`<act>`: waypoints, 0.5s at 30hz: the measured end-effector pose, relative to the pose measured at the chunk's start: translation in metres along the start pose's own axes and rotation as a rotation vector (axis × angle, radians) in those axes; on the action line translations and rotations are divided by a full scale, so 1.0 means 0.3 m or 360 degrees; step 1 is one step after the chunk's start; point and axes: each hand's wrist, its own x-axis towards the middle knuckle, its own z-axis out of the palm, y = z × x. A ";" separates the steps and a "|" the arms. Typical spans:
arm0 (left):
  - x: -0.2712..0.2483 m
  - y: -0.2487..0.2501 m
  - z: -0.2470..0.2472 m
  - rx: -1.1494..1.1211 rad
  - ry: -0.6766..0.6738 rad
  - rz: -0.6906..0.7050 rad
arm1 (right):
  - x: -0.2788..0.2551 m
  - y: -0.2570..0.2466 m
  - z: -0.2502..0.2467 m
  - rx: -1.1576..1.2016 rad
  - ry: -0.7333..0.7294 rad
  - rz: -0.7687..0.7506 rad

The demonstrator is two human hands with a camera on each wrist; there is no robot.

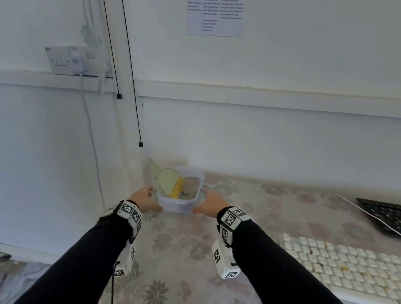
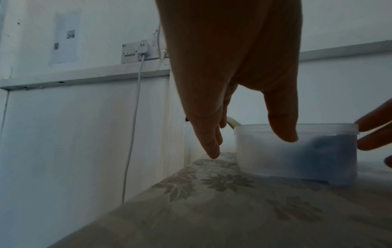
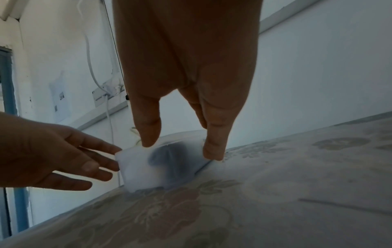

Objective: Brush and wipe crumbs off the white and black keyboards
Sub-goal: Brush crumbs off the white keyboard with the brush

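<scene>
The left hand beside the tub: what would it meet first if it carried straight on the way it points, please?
Probably the translucent plastic tub: the left hand, fingers straight, angles toward its near left corner. Whether it already touches is unclear.

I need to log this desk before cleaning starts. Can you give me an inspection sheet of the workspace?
Surface: floral tablecloth.
Job's things: white keyboard with crumbs; black keyboard behind it; brush standing in a plastic tub.
Clutter: nothing seen.
Hands: left hand and right hand open either side of the tub.
Cables: white cable crossing the black keyboard; black cords hanging down the wall.
Surroundings: wall socket, printed sheet.
</scene>
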 end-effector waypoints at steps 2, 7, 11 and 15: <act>0.022 0.004 0.000 0.0022 -0.0055 0.0013 | 0.095 -0.005 0.042 -0.0018 -0.0052 -0.0104; 0.072 0.021 -0.014 -0.0061 -0.0142 0.0048 | 0.345 0.109 0.106 0.0136 -0.0070 0.0032; 0.119 0.002 -0.023 -0.0152 -0.0195 0.0101 | 0.143 -0.049 0.052 0.0127 0.0015 0.0116; 0.175 -0.036 -0.012 -0.0301 -0.0287 0.0208 | 0.186 -0.021 0.044 0.0116 0.0017 0.0097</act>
